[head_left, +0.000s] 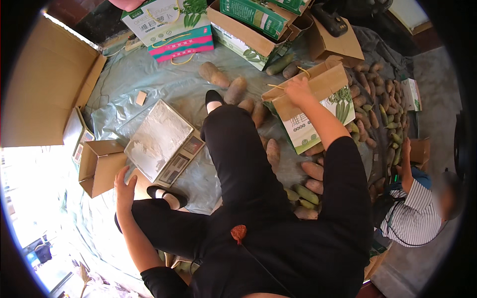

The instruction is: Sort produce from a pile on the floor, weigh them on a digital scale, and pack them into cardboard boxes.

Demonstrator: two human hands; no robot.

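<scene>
My right hand [299, 92] is closed on the top edge of a white and green printed carton [325, 110] with brown inner flaps and a yellow cord handle [304, 72]. The carton stands among long root vegetables [311, 170], some green, others coated in brown soil. Its inside is mostly hidden from me. Over on the left, my left hand [124, 188] hangs with its fingers apart and nothing in them. A small open brown box [102, 161] is just beyond it, and a digital scale [160, 139] with a dusty metal plate sits to its right.
Printed cartons [166, 22] and a pink and teal box [181, 45] stand at the back. A large pile of root vegetables [390, 107] spreads along the right. A person in a striped shirt [415, 213] is at the far right. Plastic sheeting [119, 107] covers the floor.
</scene>
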